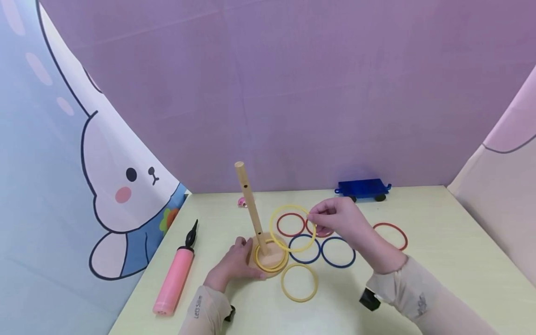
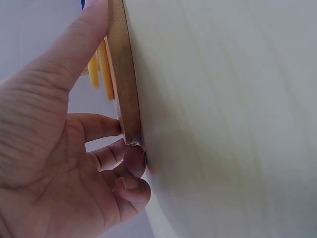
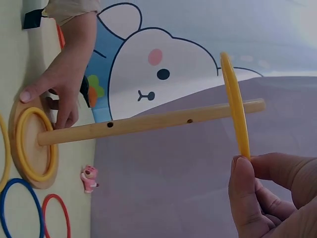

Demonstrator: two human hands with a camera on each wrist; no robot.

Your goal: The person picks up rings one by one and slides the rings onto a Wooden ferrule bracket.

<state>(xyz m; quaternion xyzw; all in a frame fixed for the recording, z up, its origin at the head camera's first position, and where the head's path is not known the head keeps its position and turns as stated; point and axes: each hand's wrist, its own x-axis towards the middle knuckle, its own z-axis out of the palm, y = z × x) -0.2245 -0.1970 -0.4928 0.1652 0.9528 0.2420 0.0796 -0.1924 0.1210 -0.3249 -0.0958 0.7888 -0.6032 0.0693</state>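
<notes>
A wooden post point(image 1: 250, 200) rises from a round wooden base point(image 1: 274, 253), with two yellow rings point(image 3: 24, 161) lying around its foot. My left hand point(image 1: 234, 263) grips the base by its edge, thumb on the near side and fingers on the far side. Between thumb and index finger, my right hand point(image 1: 341, 221) pinches a yellow ring point(image 3: 235, 104) by its edge. That ring is raised to the right of the post and is not around it; in the right wrist view it crosses in front of the post's upper end.
Right of the base lie blue rings point(image 1: 338, 266), red rings point(image 1: 291, 214) and a loose yellow ring point(image 1: 299, 300). Another red ring point(image 1: 406, 239) is farther right. A blue toy wagon point(image 1: 363, 187) and a small pink figure point(image 3: 89, 178) stand behind. A pink hand pump point(image 1: 175, 281) lies left.
</notes>
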